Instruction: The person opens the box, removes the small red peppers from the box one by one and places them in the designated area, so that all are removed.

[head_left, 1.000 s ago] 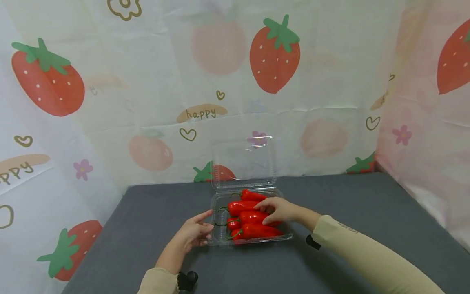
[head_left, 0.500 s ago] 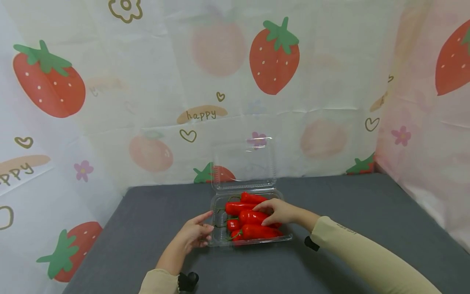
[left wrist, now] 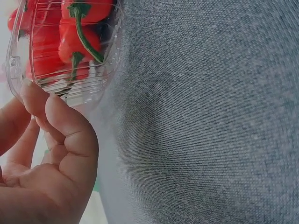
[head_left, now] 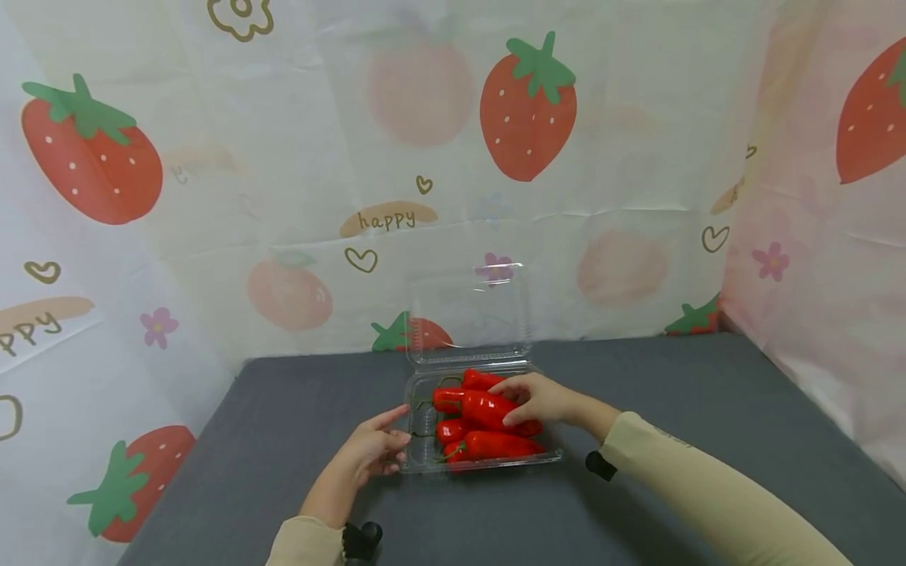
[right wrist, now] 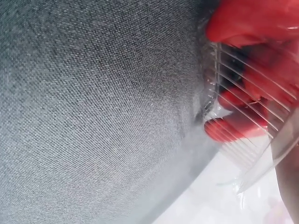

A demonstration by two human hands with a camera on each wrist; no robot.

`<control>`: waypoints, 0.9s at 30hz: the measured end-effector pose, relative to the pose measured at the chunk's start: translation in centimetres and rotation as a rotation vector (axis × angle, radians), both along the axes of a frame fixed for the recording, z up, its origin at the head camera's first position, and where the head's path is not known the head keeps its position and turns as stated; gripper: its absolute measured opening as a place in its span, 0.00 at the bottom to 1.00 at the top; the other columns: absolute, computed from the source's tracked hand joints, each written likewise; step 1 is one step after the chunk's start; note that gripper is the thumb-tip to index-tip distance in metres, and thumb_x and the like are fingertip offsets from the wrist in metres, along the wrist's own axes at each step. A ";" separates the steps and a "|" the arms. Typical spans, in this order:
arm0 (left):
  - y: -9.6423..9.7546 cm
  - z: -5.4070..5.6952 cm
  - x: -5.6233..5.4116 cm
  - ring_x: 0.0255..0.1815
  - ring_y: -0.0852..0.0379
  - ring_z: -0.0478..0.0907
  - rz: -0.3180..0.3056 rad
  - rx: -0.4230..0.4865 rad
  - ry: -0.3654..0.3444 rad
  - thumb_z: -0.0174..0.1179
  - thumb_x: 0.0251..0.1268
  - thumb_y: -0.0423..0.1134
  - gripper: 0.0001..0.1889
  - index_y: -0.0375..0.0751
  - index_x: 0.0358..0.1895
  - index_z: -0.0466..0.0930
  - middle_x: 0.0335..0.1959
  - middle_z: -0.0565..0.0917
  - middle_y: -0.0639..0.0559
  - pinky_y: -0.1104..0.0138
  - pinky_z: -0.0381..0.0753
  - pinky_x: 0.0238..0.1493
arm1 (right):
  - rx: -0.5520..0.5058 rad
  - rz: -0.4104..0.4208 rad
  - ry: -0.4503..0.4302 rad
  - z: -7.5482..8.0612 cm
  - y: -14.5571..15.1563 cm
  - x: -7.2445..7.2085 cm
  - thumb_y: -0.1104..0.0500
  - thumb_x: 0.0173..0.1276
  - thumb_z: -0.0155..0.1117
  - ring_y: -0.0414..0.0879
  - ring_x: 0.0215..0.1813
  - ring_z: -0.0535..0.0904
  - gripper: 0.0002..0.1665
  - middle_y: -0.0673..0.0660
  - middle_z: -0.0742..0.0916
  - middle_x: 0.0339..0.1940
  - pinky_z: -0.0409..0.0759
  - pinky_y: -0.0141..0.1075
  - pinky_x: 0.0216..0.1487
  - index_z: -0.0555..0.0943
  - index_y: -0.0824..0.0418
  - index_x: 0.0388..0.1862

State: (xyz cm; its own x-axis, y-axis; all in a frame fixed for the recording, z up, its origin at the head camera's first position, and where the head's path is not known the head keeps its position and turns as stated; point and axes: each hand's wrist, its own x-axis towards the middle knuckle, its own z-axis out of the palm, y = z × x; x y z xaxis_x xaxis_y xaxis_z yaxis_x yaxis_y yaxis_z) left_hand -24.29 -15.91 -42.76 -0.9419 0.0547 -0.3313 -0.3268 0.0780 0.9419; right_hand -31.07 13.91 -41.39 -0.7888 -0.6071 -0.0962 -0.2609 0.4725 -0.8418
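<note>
An open clear plastic clamshell box [head_left: 488,466] holds several glossy red peppers with green stems. At its right side, my right hand [head_left: 541,399] grips a red pepper [head_left: 484,408] between thumb and fingers; this pepper overlaps the one behind it. My left hand [head_left: 375,448] pinches the left rim of the box, index finger stretched along the edge. The left wrist view shows the fingertips right at the rim [left wrist: 15,70]. In the right wrist view, peppers [right wrist: 229,129] show through the ribbed wall, with only part of my right hand [right wrist: 286,172] visible behind it.
The raised clear lid [head_left: 467,355] leans back toward the strawberry-print cloth [head_left: 311,173] behind the table. Dark grey fabric covers the tabletop [head_left: 637,377]. A long pepper [head_left: 495,446] lies along the front of the box, with another [head_left: 481,380] at the back.
My right hand has shifted the gripped pepper slightly back, over the pepper behind it. That rear pepper slid a little left earlier. My left hand stays at the rim.
</note>
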 end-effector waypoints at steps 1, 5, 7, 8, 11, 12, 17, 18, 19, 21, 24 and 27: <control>0.0 0.0 0.0 0.18 0.59 0.71 0.002 -0.001 -0.002 0.54 0.66 0.24 0.29 0.35 0.71 0.64 0.29 0.75 0.50 0.68 0.70 0.22 | -0.005 -0.012 -0.010 0.1 0.1 0.0 0.63 0.62 0.70 0.51 0.51 0.75 0.29 0.55 0.82 0.49 0.79 0.44 0.49 0.76 0.64 0.63; 0.0 -0.2 -0.1 0.18 0.59 0.72 0.004 0.001 0.000 0.54 0.66 0.24 0.29 0.35 0.71 0.64 0.28 0.75 0.50 0.68 0.70 0.21 | -0.008 -0.054 -0.013 0.4 0.4 0.0 0.61 0.62 0.70 0.52 0.52 0.75 0.30 0.55 0.82 0.49 0.79 0.45 0.50 0.76 0.63 0.63; 0.0 -0.3 -0.1 0.18 0.59 0.72 0.002 0.000 0.002 0.54 0.66 0.24 0.30 0.35 0.71 0.63 0.28 0.75 0.50 0.68 0.70 0.21 | -0.011 -0.072 -0.007 0.6 0.5 0.0 0.61 0.62 0.70 0.53 0.53 0.74 0.30 0.55 0.81 0.49 0.78 0.45 0.51 0.76 0.63 0.63; 0.0 -0.3 -0.1 0.18 0.59 0.72 0.001 0.000 0.002 0.54 0.66 0.24 0.30 0.35 0.71 0.63 0.28 0.75 0.51 0.68 0.70 0.22 | -0.019 -0.079 -0.010 0.7 0.6 0.0 0.61 0.62 0.70 0.53 0.53 0.75 0.30 0.55 0.82 0.49 0.78 0.45 0.52 0.76 0.63 0.64; -0.1 -0.2 -0.2 0.18 0.59 0.72 0.000 -0.002 -0.004 0.54 0.66 0.24 0.30 0.36 0.72 0.64 0.27 0.75 0.51 0.68 0.71 0.21 | -0.058 -0.089 -0.035 1.1 1.0 0.1 0.61 0.63 0.70 0.53 0.53 0.76 0.31 0.57 0.82 0.50 0.78 0.45 0.52 0.75 0.64 0.64; -0.1 -0.2 -0.2 0.18 0.59 0.72 0.000 -0.002 -0.006 0.54 0.66 0.24 0.30 0.36 0.72 0.64 0.27 0.75 0.50 0.68 0.71 0.21 | -0.071 -0.091 -0.046 1.2 1.1 0.1 0.60 0.63 0.69 0.53 0.52 0.76 0.31 0.58 0.82 0.50 0.79 0.45 0.51 0.74 0.65 0.65; -0.1 -0.1 -0.3 0.19 0.59 0.72 0.004 -0.006 -0.012 0.54 0.66 0.24 0.29 0.37 0.72 0.64 0.28 0.76 0.50 0.67 0.71 0.22 | -0.111 -0.108 -0.063 1.8 1.6 0.3 0.59 0.64 0.69 0.53 0.51 0.78 0.33 0.61 0.82 0.52 0.80 0.45 0.49 0.72 0.67 0.66; -0.1 -0.1 -0.3 0.19 0.59 0.72 0.005 -0.007 -0.013 0.54 0.66 0.24 0.29 0.37 0.72 0.64 0.28 0.75 0.50 0.67 0.72 0.22 | -0.115 -0.114 -0.062 1.9 1.8 0.3 0.59 0.64 0.69 0.53 0.51 0.78 0.33 0.61 0.82 0.53 0.80 0.45 0.49 0.71 0.67 0.67; -0.1 -0.1 -0.3 0.19 0.59 0.72 0.005 -0.008 -0.012 0.54 0.67 0.24 0.29 0.37 0.72 0.64 0.27 0.75 0.50 0.67 0.72 0.22 | -0.118 -0.122 -0.062 2.0 1.9 0.4 0.59 0.64 0.68 0.53 0.51 0.78 0.33 0.61 0.81 0.53 0.80 0.45 0.49 0.71 0.67 0.67; 0.0 -0.2 -0.3 0.19 0.59 0.71 0.008 -0.010 -0.012 0.54 0.67 0.24 0.29 0.38 0.71 0.65 0.27 0.75 0.51 0.67 0.72 0.22 | -0.124 -0.136 -0.061 2.2 2.1 0.4 0.59 0.64 0.68 0.53 0.52 0.78 0.33 0.62 0.81 0.54 0.81 0.45 0.48 0.71 0.67 0.67; 0.1 -0.2 -0.3 0.18 0.59 0.71 0.007 -0.012 -0.009 0.54 0.67 0.24 0.29 0.38 0.71 0.65 0.26 0.74 0.51 0.67 0.71 0.22 | -0.130 -0.163 -0.065 2.4 2.5 0.4 0.60 0.65 0.68 0.54 0.52 0.77 0.33 0.63 0.80 0.54 0.81 0.46 0.48 0.71 0.67 0.67; 0.1 -0.2 -0.2 0.18 0.59 0.71 0.008 -0.015 -0.010 0.54 0.67 0.24 0.29 0.38 0.71 0.65 0.26 0.73 0.51 0.67 0.71 0.22 | -0.129 -0.179 -0.059 2.7 2.8 0.4 0.60 0.65 0.68 0.54 0.51 0.77 0.33 0.64 0.80 0.54 0.81 0.46 0.48 0.71 0.67 0.67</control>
State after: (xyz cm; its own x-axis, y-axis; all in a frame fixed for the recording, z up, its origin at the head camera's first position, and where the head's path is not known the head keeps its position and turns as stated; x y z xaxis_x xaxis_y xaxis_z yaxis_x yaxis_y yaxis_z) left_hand -24.51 -15.83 -42.95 -0.9389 0.0421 -0.3416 -0.3370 0.0889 0.9373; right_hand -30.63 16.73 -38.68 -0.8804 -0.4681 -0.0761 -0.1311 0.3945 -0.9095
